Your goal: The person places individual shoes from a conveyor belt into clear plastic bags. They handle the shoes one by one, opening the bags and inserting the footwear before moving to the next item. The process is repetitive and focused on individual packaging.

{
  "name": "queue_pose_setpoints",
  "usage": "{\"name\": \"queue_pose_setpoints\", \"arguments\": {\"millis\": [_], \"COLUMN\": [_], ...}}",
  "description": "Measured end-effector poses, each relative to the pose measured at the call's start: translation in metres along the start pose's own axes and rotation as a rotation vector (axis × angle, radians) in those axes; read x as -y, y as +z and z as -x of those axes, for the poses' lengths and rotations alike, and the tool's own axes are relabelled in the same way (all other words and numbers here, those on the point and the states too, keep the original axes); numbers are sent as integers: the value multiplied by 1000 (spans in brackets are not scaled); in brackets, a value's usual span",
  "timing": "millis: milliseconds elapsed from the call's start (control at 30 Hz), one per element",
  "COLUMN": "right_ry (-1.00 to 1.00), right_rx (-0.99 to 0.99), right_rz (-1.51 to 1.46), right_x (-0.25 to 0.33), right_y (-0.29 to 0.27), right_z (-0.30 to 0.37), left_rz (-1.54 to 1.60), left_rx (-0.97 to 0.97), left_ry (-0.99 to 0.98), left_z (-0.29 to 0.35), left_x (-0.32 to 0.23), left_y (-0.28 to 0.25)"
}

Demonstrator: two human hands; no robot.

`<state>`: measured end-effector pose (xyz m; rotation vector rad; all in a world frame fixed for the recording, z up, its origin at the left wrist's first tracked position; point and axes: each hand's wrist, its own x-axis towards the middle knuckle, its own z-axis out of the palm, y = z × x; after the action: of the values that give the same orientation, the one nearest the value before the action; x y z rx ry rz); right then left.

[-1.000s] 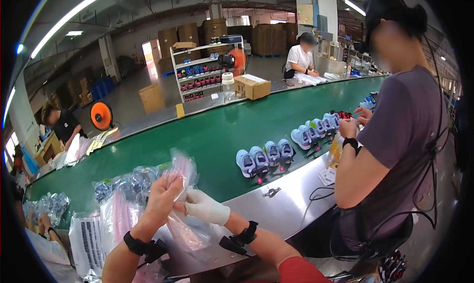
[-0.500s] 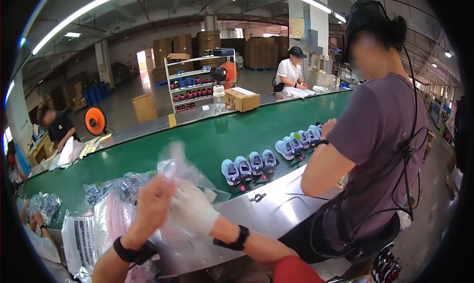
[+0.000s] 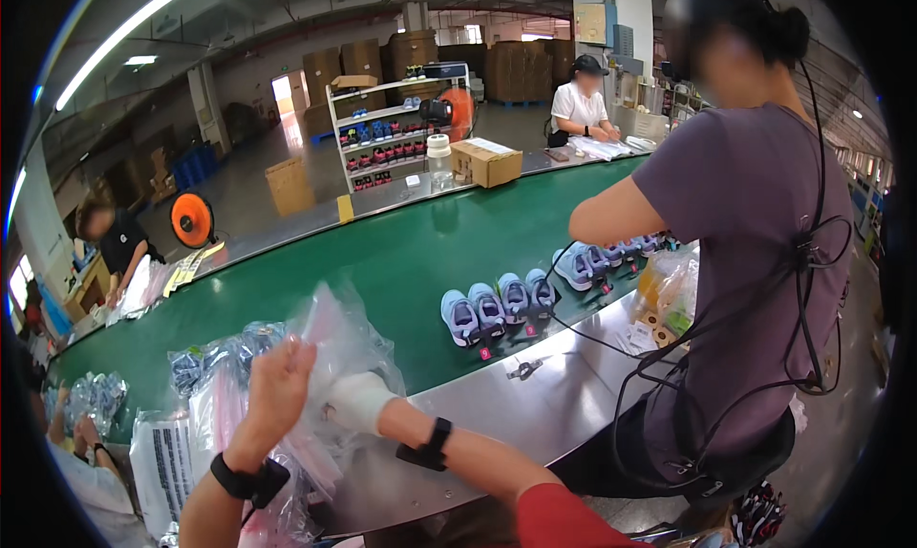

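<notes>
A clear plastic bag stands spread out between my hands above the near edge of the table. My left hand, bare with a black band at the wrist, is closed on the bag's left edge. My right hand wears a white glove and is up against the bag's lower part. Its fingers are hidden in the plastic. Close by on the left lie a stack of flat plastic bags with pinkish edges and several bagged shoes.
Pale blue shoes stand in a row on the green conveyor belt. A co-worker in a purple shirt stands close on the right, with black cables hanging. Another person's hands handle bagged shoes at far left. A metal ledge runs along the front.
The bag has spread wider and my hands have moved apart; my right hand has gone lower against it. The co-worker on the right has shifted right and raised an elbow.
</notes>
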<state>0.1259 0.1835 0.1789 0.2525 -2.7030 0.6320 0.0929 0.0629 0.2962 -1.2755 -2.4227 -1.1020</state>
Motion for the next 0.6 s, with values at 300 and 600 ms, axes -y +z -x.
{"name": "queue_pose_setpoints", "arguments": {"millis": [300,600], "right_ry": [539,785], "right_rx": [-325,-102], "right_rz": [119,555], "right_x": [-106,-178], "right_y": [-121,-18], "right_z": [71,65], "left_rz": [269,142], "left_rx": [14,52], "left_ry": [-3,-71], "left_z": [-36,-17], "left_x": [6,8], "left_y": [-8,-9]}}
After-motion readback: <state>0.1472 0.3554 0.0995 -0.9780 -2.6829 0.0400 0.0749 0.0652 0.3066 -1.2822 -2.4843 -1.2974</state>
